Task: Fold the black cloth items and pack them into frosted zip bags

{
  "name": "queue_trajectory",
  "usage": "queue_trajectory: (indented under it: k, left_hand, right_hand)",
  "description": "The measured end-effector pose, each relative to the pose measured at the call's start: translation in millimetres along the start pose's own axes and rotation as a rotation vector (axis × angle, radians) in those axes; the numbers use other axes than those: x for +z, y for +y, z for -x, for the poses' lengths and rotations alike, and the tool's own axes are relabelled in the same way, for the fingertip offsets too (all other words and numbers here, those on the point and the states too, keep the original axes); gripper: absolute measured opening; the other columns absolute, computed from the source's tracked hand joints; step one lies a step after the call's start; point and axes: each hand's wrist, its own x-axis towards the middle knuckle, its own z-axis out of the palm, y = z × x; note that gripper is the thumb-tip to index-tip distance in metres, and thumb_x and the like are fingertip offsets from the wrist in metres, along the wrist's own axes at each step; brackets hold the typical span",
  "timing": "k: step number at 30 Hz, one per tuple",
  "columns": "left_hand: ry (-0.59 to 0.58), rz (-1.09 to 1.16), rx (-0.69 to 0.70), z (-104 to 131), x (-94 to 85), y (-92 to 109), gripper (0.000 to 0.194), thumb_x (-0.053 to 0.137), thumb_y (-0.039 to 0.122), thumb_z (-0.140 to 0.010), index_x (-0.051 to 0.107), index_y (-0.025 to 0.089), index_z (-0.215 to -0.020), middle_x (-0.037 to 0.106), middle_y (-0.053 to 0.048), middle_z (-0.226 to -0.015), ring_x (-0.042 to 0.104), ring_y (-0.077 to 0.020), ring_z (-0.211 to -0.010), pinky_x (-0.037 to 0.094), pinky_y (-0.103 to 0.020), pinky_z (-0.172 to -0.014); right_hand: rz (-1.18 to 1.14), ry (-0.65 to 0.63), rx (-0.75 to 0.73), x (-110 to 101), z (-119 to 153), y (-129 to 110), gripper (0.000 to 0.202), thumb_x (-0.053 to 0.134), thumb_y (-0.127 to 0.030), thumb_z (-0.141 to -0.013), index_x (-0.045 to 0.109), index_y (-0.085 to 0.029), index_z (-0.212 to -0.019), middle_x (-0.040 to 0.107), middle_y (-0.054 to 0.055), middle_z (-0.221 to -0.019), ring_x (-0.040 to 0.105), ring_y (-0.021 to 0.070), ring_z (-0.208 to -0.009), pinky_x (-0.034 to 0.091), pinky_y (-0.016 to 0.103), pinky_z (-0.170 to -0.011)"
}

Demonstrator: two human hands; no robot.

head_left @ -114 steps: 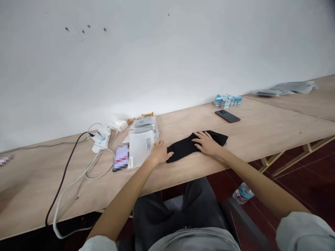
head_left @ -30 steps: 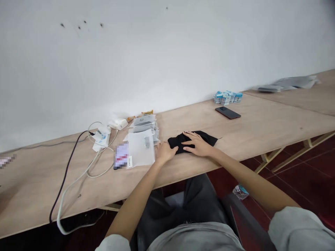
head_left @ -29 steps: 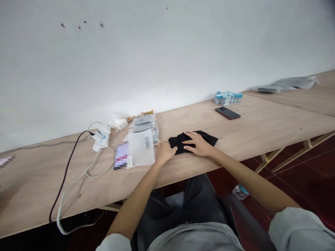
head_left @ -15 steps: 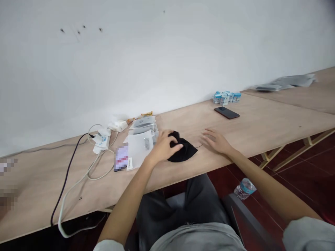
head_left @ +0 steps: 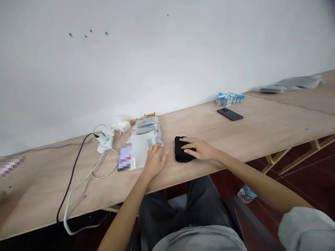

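A black cloth (head_left: 180, 152), folded into a compact bundle, lies on the wooden table in front of me. My right hand (head_left: 200, 149) rests over its right side, fingers stretched out and touching the fabric. To the left of the cloth, my left hand (head_left: 155, 159) lies on the table with its fingers apart and nothing in it. That hand is beside a frosted plastic bag (head_left: 140, 148) with a printed label. Behind this bag sits a stack of similar flat bags (head_left: 147, 123) with dark contents.
A dark phone (head_left: 230, 114) and several small blue-white boxes (head_left: 227, 100) are at the back right. A phone with a blurred screen (head_left: 125, 157), a power strip (head_left: 106, 141) and looping cables (head_left: 78, 184) occupy the left. More bags (head_left: 295, 83) lie far right; a bottle (head_left: 246, 194) is on the floor.
The black cloth has gone from a spread, pointed shape to a compact folded bundle. My left hand has left it and moved left; my right hand has moved left onto it.
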Motion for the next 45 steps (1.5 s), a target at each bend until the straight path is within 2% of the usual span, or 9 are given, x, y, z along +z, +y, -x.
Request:
queue_trajectory:
  k: [3, 6, 11, 16, 20, 26, 32, 40, 45]
  left_hand:
    - [0.038, -0.024, -0.021, 7, 4.2, -5, 0.023, 0.045, 0.028, -0.095, 0.060, 0.022, -0.111, 0.055, -0.009, -0.128, 0.047, -0.0258, -0.121, 0.038, -0.043, -0.105]
    - [0.074, -0.071, -0.035, 10, 5.9, -7, 0.021, 0.045, 0.026, -0.094, 0.061, 0.022, -0.107, 0.055, -0.009, -0.128, 0.047, -0.0269, -0.121, 0.039, -0.043, -0.104]
    - [0.144, -0.144, -0.136, 13, 6.2, -10, 0.021, 0.047, 0.022, -0.091, 0.061, 0.019, -0.106, 0.057, -0.011, -0.124, 0.048, -0.0290, -0.119, 0.041, -0.043, -0.100]
    - [0.241, -0.186, -0.281, 14, 7.6, -16, 0.016, 0.051, 0.022, -0.089, 0.063, 0.018, -0.099, 0.060, -0.011, -0.114, 0.053, -0.0288, -0.109, 0.045, -0.042, -0.090]
    - [0.212, -0.242, -0.330, 14, 10.1, -15, 0.016, 0.057, 0.028, -0.086, 0.063, 0.017, -0.097, 0.060, -0.011, -0.113, 0.053, -0.0293, -0.106, 0.045, -0.042, -0.087]
    - [0.135, -0.299, -0.375, 15, 10.7, -12, 0.017, 0.056, 0.031, -0.087, 0.065, 0.017, -0.092, 0.059, -0.012, -0.112, 0.052, -0.0293, -0.106, 0.045, -0.042, -0.086]
    - [0.109, -0.346, -0.422, 15, 11.3, -12, 0.016, 0.052, 0.019, -0.085, 0.067, 0.015, -0.084, 0.060, -0.014, -0.112, 0.052, -0.0291, -0.106, 0.045, -0.041, -0.083]
    - [0.170, -0.417, -0.071, 3, -4.9, 19, 0.018, 0.049, 0.010, -0.087, 0.066, 0.016, -0.083, 0.058, -0.013, -0.126, 0.051, -0.0313, -0.113, 0.045, -0.044, -0.087]
    - [0.278, -0.376, 0.081, -8, -14.4, 41, 0.014, 0.051, 0.014, -0.090, 0.064, 0.017, -0.087, 0.059, -0.013, -0.128, 0.052, -0.0317, -0.115, 0.045, -0.045, -0.089]
  right_hand:
    - [0.136, -0.100, 0.012, 24, -4, -13, 0.040, 0.048, -0.041, -0.095, 0.067, -0.020, -0.123, 0.053, 0.012, -0.143, 0.047, 0.0300, -0.133, 0.037, 0.049, -0.112]
    - [0.287, -0.086, 0.139, 42, -6, -30, 0.053, 0.044, -0.049, -0.095, 0.059, -0.015, -0.132, 0.050, 0.017, -0.144, 0.045, 0.0352, -0.132, 0.042, 0.052, -0.106]
    - [0.359, -0.168, 0.227, 37, -14, -47, 0.071, 0.041, -0.064, -0.091, 0.055, -0.011, -0.135, 0.050, 0.022, -0.142, 0.048, 0.0412, -0.127, 0.046, 0.054, -0.098]
    - [0.286, -0.212, -0.036, 21, -20, -27, 0.064, 0.041, -0.063, -0.092, 0.053, -0.020, -0.138, 0.048, 0.015, -0.146, 0.042, 0.0349, -0.134, 0.031, 0.054, -0.111]
    - [0.252, -0.228, -0.102, 38, -19, -13, 0.072, 0.046, -0.064, -0.089, 0.044, -0.019, -0.145, 0.043, 0.015, -0.150, 0.031, 0.0336, -0.142, 0.019, 0.056, -0.117]
    - [0.343, -0.102, 0.016, 61, -30, -7, 0.060, 0.036, -0.054, -0.097, 0.053, -0.012, -0.136, 0.053, 0.017, -0.141, 0.039, 0.0324, -0.138, 0.020, 0.056, -0.117]
    - [0.359, -0.127, 0.217, 44, -21, 28, 0.060, 0.035, -0.048, -0.098, 0.052, -0.005, -0.135, 0.051, 0.019, -0.142, 0.041, 0.0309, -0.138, 0.028, 0.046, -0.118]
    - [0.451, -0.032, 0.430, -1, 46, 75, 0.060, 0.039, -0.050, -0.095, 0.055, -0.006, -0.132, 0.054, 0.021, -0.139, 0.044, 0.0349, -0.134, 0.034, 0.051, -0.113]
    - [0.444, 0.153, 0.274, -16, 49, 43, 0.045, 0.045, -0.038, -0.094, 0.056, -0.012, -0.130, 0.053, 0.018, -0.140, 0.049, 0.0335, -0.130, 0.039, 0.053, -0.109]
